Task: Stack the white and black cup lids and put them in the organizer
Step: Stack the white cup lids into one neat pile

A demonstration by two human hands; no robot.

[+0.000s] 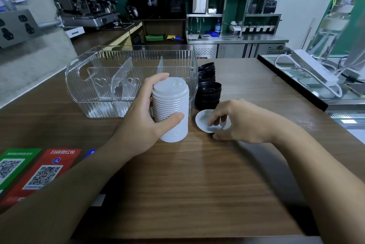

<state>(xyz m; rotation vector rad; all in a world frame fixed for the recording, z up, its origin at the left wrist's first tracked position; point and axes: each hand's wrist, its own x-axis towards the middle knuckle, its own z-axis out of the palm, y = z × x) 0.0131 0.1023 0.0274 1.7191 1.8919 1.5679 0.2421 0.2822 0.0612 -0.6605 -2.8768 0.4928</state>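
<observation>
The last white lid (pixel 205 123) is being picked up.
The white stack (pixel 171 112) is held by the left hand (pixel 138 123); the lid is pinched by the right hand (pixel 240 122) fingers (pixel 214 121) and likely goes on top next.

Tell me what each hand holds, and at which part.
Left hand grips the white lid stack by its side; right hand pinches the single white lid at its rim.

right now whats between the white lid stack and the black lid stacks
Only the clear organizer's near right corner; otherwise bare wooden counter between the white lid stack and black lid stacks, head view.
</observation>
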